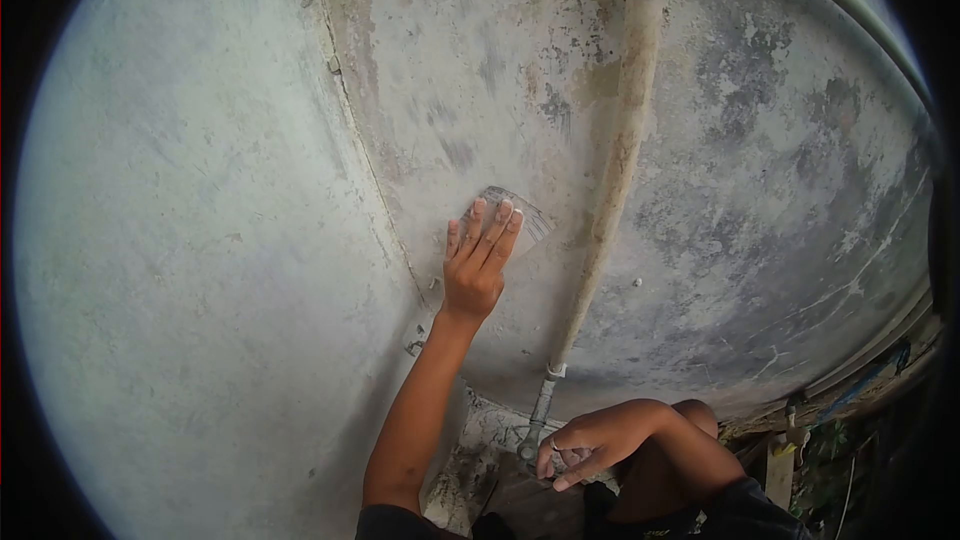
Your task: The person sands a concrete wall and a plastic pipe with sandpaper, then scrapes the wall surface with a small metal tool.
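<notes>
My left hand (476,275) lies with its fingers stretched over a grey sheet of sandpaper (533,224), holding it flat against the patchy grey wall (530,140). Printed marks show on the sheet's exposed back, and the rest is under my fingers. Pale dust coats my fingertips. My right hand (590,443) hangs loosely in front of my knee, its fingers apart and slightly bent, with nothing in it. A ring is on one of its fingers.
A pale vertical pipe (620,150) runs down the wall right of my left hand, with a grey fitting (541,405) low down. At left is a smoother wall (190,240), meeting the patchy one at a cracked seam. Debris and plants lie at lower right.
</notes>
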`<state>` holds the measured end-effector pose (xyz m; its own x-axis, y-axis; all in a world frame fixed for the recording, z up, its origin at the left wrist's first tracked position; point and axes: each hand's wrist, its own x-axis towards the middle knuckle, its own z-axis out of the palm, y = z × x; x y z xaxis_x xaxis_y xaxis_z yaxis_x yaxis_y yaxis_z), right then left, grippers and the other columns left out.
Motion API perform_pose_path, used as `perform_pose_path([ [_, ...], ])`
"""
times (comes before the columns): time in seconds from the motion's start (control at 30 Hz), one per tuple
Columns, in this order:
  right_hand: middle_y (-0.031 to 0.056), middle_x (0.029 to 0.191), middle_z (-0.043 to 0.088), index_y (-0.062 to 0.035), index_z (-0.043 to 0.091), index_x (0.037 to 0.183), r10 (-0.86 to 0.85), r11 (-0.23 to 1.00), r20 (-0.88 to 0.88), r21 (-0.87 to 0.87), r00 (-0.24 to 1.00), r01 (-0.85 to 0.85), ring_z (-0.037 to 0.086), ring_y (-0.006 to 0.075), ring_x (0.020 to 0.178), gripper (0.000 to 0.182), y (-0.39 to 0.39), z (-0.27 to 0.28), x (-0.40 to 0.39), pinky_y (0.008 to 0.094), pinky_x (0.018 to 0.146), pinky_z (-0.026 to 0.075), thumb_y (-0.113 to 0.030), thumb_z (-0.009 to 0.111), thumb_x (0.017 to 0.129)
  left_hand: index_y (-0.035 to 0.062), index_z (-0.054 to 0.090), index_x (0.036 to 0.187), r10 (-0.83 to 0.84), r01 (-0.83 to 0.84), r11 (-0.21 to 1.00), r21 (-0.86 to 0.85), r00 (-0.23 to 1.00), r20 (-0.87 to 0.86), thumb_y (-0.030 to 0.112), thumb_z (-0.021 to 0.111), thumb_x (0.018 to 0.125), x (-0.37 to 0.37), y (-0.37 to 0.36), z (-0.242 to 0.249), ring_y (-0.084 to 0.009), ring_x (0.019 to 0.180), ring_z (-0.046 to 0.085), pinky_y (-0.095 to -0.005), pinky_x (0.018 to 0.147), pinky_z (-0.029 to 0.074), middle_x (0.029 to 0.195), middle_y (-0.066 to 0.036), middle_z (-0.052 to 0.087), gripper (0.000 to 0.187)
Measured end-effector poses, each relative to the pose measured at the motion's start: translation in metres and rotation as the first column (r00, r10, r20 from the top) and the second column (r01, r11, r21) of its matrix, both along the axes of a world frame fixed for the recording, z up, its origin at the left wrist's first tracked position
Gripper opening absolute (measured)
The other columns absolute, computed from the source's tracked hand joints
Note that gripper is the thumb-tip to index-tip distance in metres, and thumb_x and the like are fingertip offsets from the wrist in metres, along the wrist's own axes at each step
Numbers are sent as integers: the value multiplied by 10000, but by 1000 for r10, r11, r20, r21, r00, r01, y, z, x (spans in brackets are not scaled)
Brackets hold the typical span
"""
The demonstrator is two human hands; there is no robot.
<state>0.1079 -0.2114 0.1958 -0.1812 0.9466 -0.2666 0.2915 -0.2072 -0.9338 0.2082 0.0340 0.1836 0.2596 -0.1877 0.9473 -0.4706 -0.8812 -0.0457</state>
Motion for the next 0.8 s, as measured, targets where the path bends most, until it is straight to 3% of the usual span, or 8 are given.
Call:
perform_pose_path([
  [0.1,99,936,692,-6,572,1265,-21,999,43,-32,999,22,649,175,800,480,2,-6,-1,315,694,507,-402,610,996,197,594,1388,28,-30,997,65,999,36,1,475,957,-3,15,-6,-198,1416,441,-476,1238,93,1423,35,585,488],
  [0.2,108,948,694,-8,570,1276,-28,995,83,-90,996,36,658,196,828,503,5,-10,-4,330,718,512,-425,599,997,143,589,1395,25,-33,982,187,999,48,-82,458,774,-7,28,16,-258,1433,417,-553,1222,28,1441,-25,572,674],
  [0.4,119,999,700,-7,567,1285,-33,993,82,-107,996,42,671,224,902,518,12,-21,-7,342,754,519,-438,593,997,165,579,1409,37,-35,998,42,998,-48,-80,458,785,-18,16,44,-257,1429,424,-559,1219,17,1450,6,564,682],
  [0.5,123,1069,693,-4,567,1283,-14,991,106,-127,994,27,672,227,918,524,18,-16,-4,346,769,524,-441,593,995,115,566,1414,126,-126,992,-7,992,12,-81,452,821,-16,6,47,-291,1429,419,-549,1220,90,1460,-38,552,635],
  [0.67,123,1160,668,1,568,1271,-3,992,100,-126,995,16,665,225,919,523,21,-29,-3,348,786,525,-443,590,995,14,534,1413,51,-46,996,-81,997,56,-85,432,874,1,-3,-8,-326,1428,410,-496,1191,252,1458,-158,531,558],
  [0.8,125,1125,659,4,565,1262,9,993,150,-119,989,9,655,234,924,494,28,-35,-15,359,787,521,-416,589,1003,-2,523,1416,-38,41,996,-85,998,47,-94,409,881,-4,-3,12,-332,1426,409,-489,1179,292,1475,-181,505,555],
])
